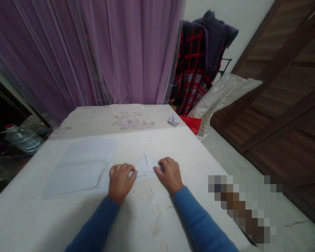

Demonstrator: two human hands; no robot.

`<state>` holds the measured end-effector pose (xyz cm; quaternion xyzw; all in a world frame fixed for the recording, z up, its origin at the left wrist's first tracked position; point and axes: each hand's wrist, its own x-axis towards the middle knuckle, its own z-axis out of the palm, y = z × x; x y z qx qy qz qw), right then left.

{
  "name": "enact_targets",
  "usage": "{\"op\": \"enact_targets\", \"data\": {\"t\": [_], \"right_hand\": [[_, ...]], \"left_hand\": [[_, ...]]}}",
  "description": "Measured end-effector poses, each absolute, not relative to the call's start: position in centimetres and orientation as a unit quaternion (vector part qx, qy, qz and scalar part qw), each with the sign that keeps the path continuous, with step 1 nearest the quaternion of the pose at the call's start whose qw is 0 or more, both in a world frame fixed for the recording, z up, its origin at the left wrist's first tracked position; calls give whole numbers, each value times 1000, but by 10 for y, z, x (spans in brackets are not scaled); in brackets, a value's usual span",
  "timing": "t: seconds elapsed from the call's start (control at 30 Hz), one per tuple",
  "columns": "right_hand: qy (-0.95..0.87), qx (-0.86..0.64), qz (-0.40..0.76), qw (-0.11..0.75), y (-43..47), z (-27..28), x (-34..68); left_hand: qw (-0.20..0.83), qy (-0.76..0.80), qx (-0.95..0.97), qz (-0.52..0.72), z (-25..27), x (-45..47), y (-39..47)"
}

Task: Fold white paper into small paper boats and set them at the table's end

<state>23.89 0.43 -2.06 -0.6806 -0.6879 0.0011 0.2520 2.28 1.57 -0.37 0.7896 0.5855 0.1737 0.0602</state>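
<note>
A folded sheet of white paper (146, 168) lies on the table between my hands, its top coming to a point. A short dark line runs down from that point, and small writing shows along the lower strip. My left hand (121, 180) pinches the paper's left corner between thumb and fingers. At the opposite corner, my right hand (170, 172) has its thumb and curled fingers closed on the edge. Close to my left hand lies a stack of white paper sheets (81, 168).
The white table (157, 217) has a flowered cloth at its far end. A small folded paper piece (173, 120) sits near the far right corner. A large water bottle (25, 138) stands off the left edge. Beyond the right edge are a red bag (191, 123) and clear plastic (220, 96).
</note>
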Motion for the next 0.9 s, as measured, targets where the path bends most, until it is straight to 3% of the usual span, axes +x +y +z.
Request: {"op": "enact_targets", "data": {"t": [0.9], "right_hand": [[-696,-655,51,289,9,-33,252]], "left_hand": [[56,575,794,189,-5,21,16]]}}
